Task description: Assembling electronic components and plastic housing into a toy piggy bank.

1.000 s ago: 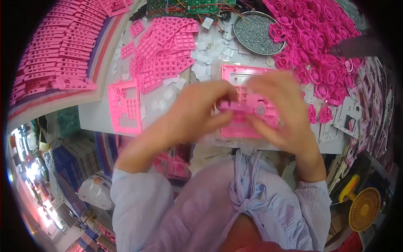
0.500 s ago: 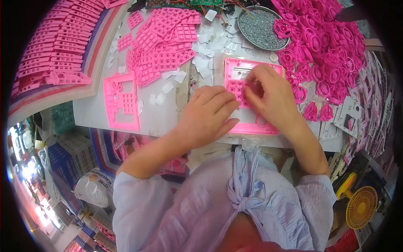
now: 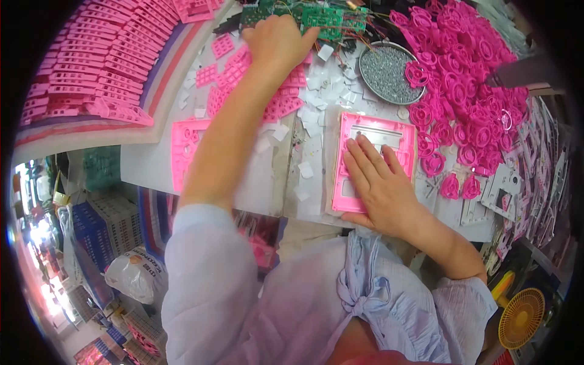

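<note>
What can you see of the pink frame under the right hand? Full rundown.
The pink frame is a flat rectangular shell of glossy moulded plastic, with a wide window near its far end and smaller square openings lower down. It lies flat on the white table, long side running away from the person. The right hand rests palm-down on it, fingers spread, hiding its middle. Small white squares lie beside it; loose pink rings sit to its right.

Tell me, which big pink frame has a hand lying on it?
The pink frame under the right hand, near the grey dish. The other pink frame, left of the outstretched arm, lies untouched.
</note>
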A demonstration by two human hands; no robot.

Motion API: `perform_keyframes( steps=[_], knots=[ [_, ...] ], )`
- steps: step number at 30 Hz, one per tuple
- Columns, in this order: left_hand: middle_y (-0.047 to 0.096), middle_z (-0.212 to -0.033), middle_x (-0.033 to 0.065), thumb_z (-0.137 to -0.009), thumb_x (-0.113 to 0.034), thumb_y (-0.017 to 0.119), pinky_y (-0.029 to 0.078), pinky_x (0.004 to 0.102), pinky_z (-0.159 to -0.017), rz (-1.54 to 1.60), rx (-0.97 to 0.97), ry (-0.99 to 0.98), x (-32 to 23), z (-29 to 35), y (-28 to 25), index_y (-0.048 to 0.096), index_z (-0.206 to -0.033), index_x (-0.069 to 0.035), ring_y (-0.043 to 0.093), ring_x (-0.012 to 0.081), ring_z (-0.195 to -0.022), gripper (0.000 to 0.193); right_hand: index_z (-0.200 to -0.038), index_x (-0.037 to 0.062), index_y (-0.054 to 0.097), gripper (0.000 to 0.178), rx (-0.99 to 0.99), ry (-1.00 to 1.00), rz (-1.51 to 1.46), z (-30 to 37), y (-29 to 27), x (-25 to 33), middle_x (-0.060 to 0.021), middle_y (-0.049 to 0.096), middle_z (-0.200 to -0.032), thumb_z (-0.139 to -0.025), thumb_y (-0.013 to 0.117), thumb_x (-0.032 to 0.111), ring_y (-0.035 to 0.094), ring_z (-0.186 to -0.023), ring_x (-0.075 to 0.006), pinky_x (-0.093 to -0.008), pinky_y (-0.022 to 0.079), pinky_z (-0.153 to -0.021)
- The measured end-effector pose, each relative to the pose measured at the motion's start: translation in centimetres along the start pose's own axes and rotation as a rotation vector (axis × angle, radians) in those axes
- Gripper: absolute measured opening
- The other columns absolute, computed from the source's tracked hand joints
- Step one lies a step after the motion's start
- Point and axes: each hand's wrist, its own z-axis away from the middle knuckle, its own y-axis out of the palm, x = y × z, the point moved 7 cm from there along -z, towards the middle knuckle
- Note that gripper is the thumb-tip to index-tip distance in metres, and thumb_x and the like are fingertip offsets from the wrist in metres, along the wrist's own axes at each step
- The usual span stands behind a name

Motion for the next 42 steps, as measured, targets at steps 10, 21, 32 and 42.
perform_keyframes(
  steps=[10,21,32,42],
  knots=[
    [0.066,-0.085,0.0053,-0.082,-0.005,0.079,0.05,0.0288,-0.071,1.007,-0.515,0.042,0.0,-0.5,-2.3,0.064,-0.092,-0.002,0.063,0.0148,-0.079,0.018,-0.145,0.002,0.049,0.083,-0.247,-0.122,-0.344,0.7,-2.6,-1.1,-0.0207,0.047,-0.149,-0.079,0.081,0.039,0.039,-0.142,-0.0385,-0.0503,0.037,-0.113],
    [0.063,-0.11,0.0101,-0.069,0.006,0.073,0.05,0.0431,-0.098,0.399,-0.702,0.783,-8.3,13.5,-12.9,0.063,-0.094,-0.007,0.06,0.0297,-0.102,0.031,-0.115,0.0024,0.066,0.026,-0.569,0.109,-1.965,-5.6,-7.2,-7.1,-0.0049,0.07,-0.097,-0.097,0.068,0.021,0.064,-0.084,-0.0115,-0.0287,0.052,-0.07],
    [0.065,-0.109,0.013,-0.093,-0.023,0.073,0.053,0.0286,-0.057,1.741,0.473,-0.372,-5.5,17.6,-6.1,0.04,-0.139,-0.004,0.067,0.0204,-0.074,0.059,-0.101,0.0007,0.066,0.014,-0.484,0.084,-1.544,-4.8,-8.6,-5.6,-0.0019,0.067,-0.08,-0.095,0.072,0.012,0.057,-0.058,-0.0058,-0.0227,0.044,-0.05],
    [0.071,-0.11,0.0206,-0.102,-0.019,0.06,0.061,0.0326,-0.063,1.75,0.296,-0.306,-4.9,18.9,-3.2,0.062,-0.123,0.003,0.072,0.0253,-0.083,0.031,-0.125,-0.0026,0.066,0.035,-0.824,0.323,-1.745,-1.8,-5.1,-6.5,-0.0031,0.067,-0.082,-0.106,0.058,0.025,0.06,-0.064,-0.008,-0.0218,0.051,-0.053]
  ],
)
